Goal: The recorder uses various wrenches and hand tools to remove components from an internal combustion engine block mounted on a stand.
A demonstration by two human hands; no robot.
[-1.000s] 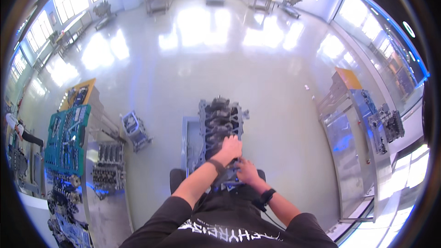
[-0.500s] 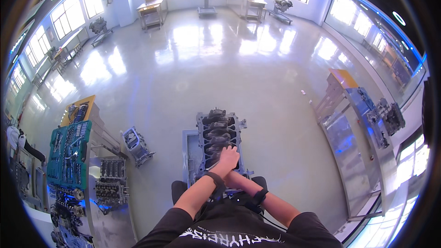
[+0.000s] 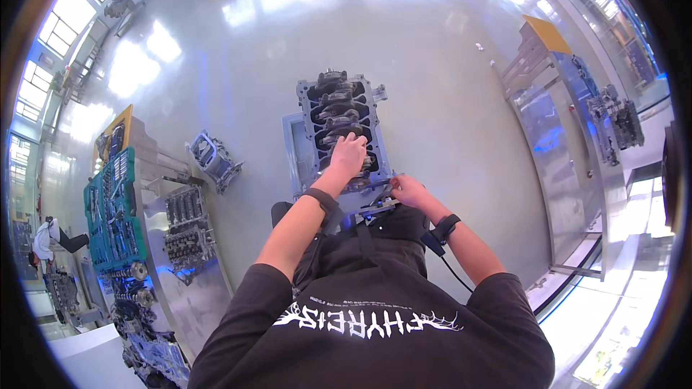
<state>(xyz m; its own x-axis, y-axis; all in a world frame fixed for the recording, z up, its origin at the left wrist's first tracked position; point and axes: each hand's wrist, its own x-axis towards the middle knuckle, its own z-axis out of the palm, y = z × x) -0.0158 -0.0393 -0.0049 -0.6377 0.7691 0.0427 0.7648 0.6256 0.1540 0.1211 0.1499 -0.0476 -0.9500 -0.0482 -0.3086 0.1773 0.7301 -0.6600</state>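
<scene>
A grey engine block lies open on a metal stand straight ahead of me, its crankshaft showing. My left hand reaches into the near part of the block with fingers curled on a part of the crankshaft area. My right hand is at the block's near right corner, fingers closed around a small dark part on the stand's edge. Both wrists wear black bands, and a cable runs from the right one.
To my left stands a metal workbench with a green tool tray and engine parts. A small engine housing sits on the floor. A metal table with parts is at right. A person bends at far left.
The view has tilted down and closer to the block. My left hand has stayed on the block's near part; my right hand has shifted outward to the stand's near right corner.
</scene>
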